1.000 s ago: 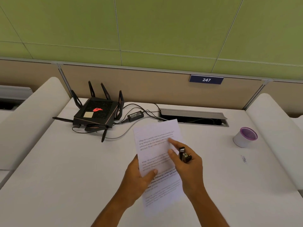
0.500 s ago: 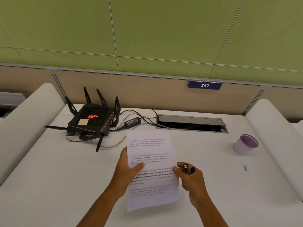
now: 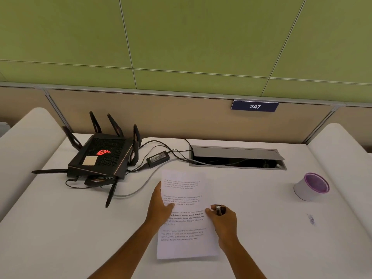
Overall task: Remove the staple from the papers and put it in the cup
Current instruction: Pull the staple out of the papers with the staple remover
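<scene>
White printed papers [image 3: 184,216] lie nearly flat near the middle of the white desk. My left hand [image 3: 160,206] grips their left edge, thumb on top of the text. My right hand [image 3: 223,220] sits at their right edge, thumb touching the sheet, fingers closed around a small black and metal staple remover [image 3: 219,210]. I cannot make out the staple itself. A white cup with a purple rim [image 3: 311,187] stands at the right of the desk, well apart from both hands.
A black router with antennas [image 3: 102,158] and a power adapter [image 3: 158,158] with cables occupy the back left. An open cable tray [image 3: 237,158] is set into the desk's back. A small mark or scrap [image 3: 311,218] lies below the cup. White padded dividers flank the desk.
The papers were lowered from a raised, tilted hold towards the desk and turned straighter. My right hand slid from the middle of the sheet to its right edge, still holding the staple remover.
</scene>
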Demonstrator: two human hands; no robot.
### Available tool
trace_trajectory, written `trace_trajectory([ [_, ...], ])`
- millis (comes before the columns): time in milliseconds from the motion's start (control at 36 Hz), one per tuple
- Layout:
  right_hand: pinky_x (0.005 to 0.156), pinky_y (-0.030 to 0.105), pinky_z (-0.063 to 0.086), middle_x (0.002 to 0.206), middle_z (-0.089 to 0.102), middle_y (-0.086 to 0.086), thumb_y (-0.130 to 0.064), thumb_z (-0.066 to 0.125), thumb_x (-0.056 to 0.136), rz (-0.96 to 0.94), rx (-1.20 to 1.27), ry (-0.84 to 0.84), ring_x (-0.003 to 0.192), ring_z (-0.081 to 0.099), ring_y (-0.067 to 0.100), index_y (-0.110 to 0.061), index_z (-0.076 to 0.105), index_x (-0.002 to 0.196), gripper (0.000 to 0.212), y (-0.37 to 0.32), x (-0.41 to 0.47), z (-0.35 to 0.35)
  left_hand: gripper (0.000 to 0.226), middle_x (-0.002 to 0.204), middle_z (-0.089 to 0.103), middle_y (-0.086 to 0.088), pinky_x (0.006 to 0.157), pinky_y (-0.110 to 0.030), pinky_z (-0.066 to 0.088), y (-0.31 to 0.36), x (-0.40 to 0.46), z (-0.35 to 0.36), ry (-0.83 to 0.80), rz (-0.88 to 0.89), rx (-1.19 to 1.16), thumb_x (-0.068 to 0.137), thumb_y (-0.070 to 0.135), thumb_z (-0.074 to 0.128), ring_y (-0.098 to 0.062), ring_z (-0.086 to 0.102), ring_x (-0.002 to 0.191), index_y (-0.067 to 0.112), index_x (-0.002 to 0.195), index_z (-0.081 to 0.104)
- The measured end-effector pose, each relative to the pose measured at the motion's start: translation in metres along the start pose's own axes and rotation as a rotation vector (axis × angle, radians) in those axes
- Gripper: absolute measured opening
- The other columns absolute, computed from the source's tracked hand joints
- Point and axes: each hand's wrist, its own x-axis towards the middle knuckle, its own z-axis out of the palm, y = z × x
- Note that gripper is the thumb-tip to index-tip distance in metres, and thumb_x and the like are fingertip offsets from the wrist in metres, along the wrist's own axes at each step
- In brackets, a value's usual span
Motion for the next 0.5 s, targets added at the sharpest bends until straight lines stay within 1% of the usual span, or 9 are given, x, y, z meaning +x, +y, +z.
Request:
trace_trajectory([
  [28,0.074,0.036,0.061,0.092,0.078,0.002,-0.016,0.085,0.085,-0.007,-0.026,0.002,0.086,0.074,0.024,-0.018,0.075,0.095,0.014,0.001,0.006,0.003,0.089,0.164,0.044,-0.005,0.112,-0.050,0.054,-0.002,0.007,0.001,0.000,0.007,0.015,0.096,0.009,0.074,-0.029,0.049,0.148,0.027,0.165,0.022],
  [111,0.073,0.029,0.057,0.093,0.077,0.000,-0.017,0.084,0.086,-0.020,-0.087,0.003,0.086,0.073,0.019,-0.017,0.074,0.095,0.013,0.002,0.022,0.011,0.087,0.165,0.043,-0.005,0.113,-0.049,0.052,-0.008,0.027,0.004,0.006,0.022,0.065,0.096,0.011,0.075,-0.029,0.047,0.149,0.026,0.165,0.024],
  [167,0.073,0.028,0.056,0.092,0.077,-0.002,-0.018,0.084,0.086,-0.021,-0.126,0.009,0.086,0.073,0.017,-0.019,0.073,0.094,0.013,0.003,0.031,0.017,0.086,0.164,0.043,-0.006,0.113,-0.048,0.053,-0.013,0.038,0.006,0.006,0.016,0.086,0.095,0.012,0.075,-0.029,0.048,0.148,0.027,0.164,0.026],
  [250,0.074,0.030,0.059,0.089,0.077,-0.006,-0.020,0.083,0.086,-0.029,-0.185,0.009,0.085,0.073,0.016,-0.023,0.072,0.091,0.012,0.005,0.042,0.024,0.087,0.163,0.042,-0.007,0.112,-0.045,0.053,-0.016,0.051,0.008,0.016,0.013,0.127,0.096,0.010,0.074,-0.029,0.047,0.149,0.025,0.165,0.024],
  [333,0.079,0.035,0.062,0.088,0.076,-0.008,-0.022,0.083,0.086,-0.044,-0.233,0.017,0.084,0.073,0.013,-0.025,0.072,0.089,0.012,0.006,0.052,0.031,0.089,0.158,0.045,-0.009,0.107,-0.042,0.055,-0.017,0.061,0.008,0.044,0.000,0.181,0.095,0.009,0.075,-0.029,0.052,0.143,0.022,0.166,0.023],
  [361,0.080,0.037,0.063,0.088,0.076,-0.010,-0.024,0.082,0.086,-0.055,-0.264,0.019,0.084,0.073,0.012,-0.026,0.072,0.089,0.011,0.006,0.055,0.033,0.090,0.156,0.046,-0.010,0.106,-0.043,0.055,-0.019,0.065,0.008,0.056,-0.001,0.215,0.094,0.012,0.076,-0.029,0.054,0.140,0.022,0.166,0.023],
  [417,0.079,0.036,0.063,0.087,0.075,-0.011,-0.027,0.081,0.087,-0.082,-0.314,0.018,0.083,0.072,0.012,-0.026,0.072,0.089,0.010,0.006,0.059,0.036,0.090,0.155,0.048,-0.011,0.110,-0.050,0.052,-0.022,0.073,0.007,0.080,-0.007,0.314,0.093,0.020,0.078,-0.031,0.055,0.139,0.022,0.164,0.023],
  [444,0.078,0.034,0.062,0.087,0.074,-0.011,-0.028,0.081,0.088,-0.094,-0.334,0.017,0.084,0.072,0.011,-0.026,0.071,0.090,0.010,0.005,0.061,0.038,0.091,0.156,0.047,-0.011,0.113,-0.053,0.050,-0.023,0.076,0.007,0.090,-0.018,0.366,0.093,0.025,0.078,-0.032,0.054,0.141,0.022,0.165,0.021],
  [500,0.076,0.031,0.060,0.089,0.073,-0.012,-0.031,0.080,0.089,-0.108,-0.380,0.022,0.083,0.070,0.010,-0.026,0.071,0.093,0.011,0.004,0.064,0.041,0.093,0.160,0.042,-0.012,0.117,-0.053,0.045,-0.023,0.080,0.007,0.108,-0.036,0.454,0.094,0.030,0.078,-0.033,0.048,0.145,0.020,0.166,0.019],
])
